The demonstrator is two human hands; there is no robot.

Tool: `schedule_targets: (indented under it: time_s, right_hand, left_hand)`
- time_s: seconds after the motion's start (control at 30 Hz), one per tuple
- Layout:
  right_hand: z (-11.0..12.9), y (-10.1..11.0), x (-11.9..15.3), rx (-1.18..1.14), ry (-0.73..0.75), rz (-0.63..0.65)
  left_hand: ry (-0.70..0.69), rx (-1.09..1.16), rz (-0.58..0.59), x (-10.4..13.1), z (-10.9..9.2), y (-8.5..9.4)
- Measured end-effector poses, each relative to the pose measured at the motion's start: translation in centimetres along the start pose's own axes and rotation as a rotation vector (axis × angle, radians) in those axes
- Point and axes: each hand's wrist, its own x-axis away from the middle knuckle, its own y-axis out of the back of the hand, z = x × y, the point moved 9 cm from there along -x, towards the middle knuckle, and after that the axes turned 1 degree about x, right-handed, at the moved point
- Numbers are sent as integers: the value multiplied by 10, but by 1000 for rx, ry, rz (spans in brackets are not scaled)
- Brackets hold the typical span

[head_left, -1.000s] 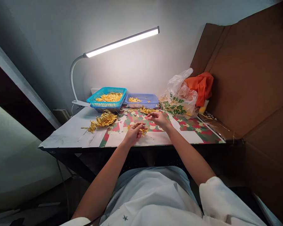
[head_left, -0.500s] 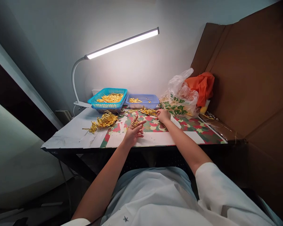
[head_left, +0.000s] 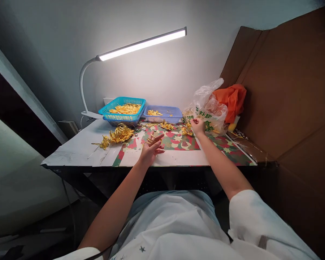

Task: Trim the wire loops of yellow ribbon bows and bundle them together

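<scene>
My left hand (head_left: 148, 153) is palm up over the near part of the table, its fingers partly stretched. Thin shiny gold wire pieces (head_left: 152, 139) are held across its fingers; their exact kind is too small to tell. Beside the plastic bag, my right hand (head_left: 198, 126) is closed in a pinch. A gold flower sprig (head_left: 187, 130) hangs just left of its fingertips. More gold flower sprigs (head_left: 166, 125) lie behind my hands on the patterned sheet (head_left: 178, 142). To the left rests a large gold flower bunch (head_left: 121, 134) with stems.
A turquoise basket (head_left: 104, 111) full of gold petal pieces stands at the back left, stacked on another basket. A blue-purple basket (head_left: 176, 115) is beside it. The plastic bag (head_left: 209, 103), orange cloth (head_left: 231, 101) and cardboard (head_left: 281, 86) border the right. A lamp (head_left: 143, 45) hangs above.
My right hand has moved right and slightly up from the gold sprigs, with a sprig now at its fingertips. My left hand has shifted slightly left. The view has shifted a little.
</scene>
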Motion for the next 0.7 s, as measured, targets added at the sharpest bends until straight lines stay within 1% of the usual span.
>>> schedule_targets:
  time_s: [0.1, 0.17, 0.2, 0.27, 0.33, 0.4, 0.47, 0.57, 0.7]
  right_hand:
    - [8, 13, 2, -208, 22, -20]
    - [16, 14, 10, -350, 43, 24]
    - [22, 12, 17, -418, 55, 69]
    - [34, 1, 38, -540, 76, 200]
    - [45, -16, 64, -634, 83, 341]
    - [52, -36, 91, -691, 76, 467]
    - [56, -53, 113, -725, 67, 557]
    - [55, -69, 128, -752, 51, 600]
    - [48, -72, 130, -766, 25, 605]
  left_hand:
    - [2, -12, -10, 0, 0, 1]
    - [2, -23, -8, 0, 0, 0]
    - [2, -30, -4, 0, 0, 0]
    - [0, -47, 2, 0, 1, -2]
    - [-3, -69, 2, -1, 2, -2]
    - [-4, -95, -8, -3, 4, -2]
    - [-9, -125, -26, -4, 7, 0]
    - [-22, -179, -57, -6, 11, 2]
    - [-38, -253, -91, -8, 15, 5]
